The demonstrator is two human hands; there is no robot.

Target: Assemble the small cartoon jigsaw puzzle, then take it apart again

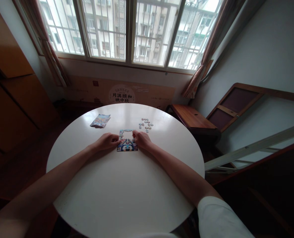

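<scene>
A small, partly assembled jigsaw puzzle [127, 147] lies flat on the white round table [117, 185]. Its lower part shows a dark blue cartoon figure, and a border of pieces frames a white gap in its upper middle. My left hand [110, 140] has its fingers curled against the puzzle's left edge. At the upper right edge, my right hand [141, 138] is closed in a pinch on what looks like a puzzle piece, mostly covered by the fingers. Beyond the right hand, several loose puzzle pieces [147, 123] are spread on the tabletop.
A crumpled, colourful printed packet [100, 121] lies at the table's back left. Behind the table, a cardboard panel [147, 92] leans under the barred window. A low wooden stand [195, 116] is at the back right, with a metal-railed frame [256, 148] nearer.
</scene>
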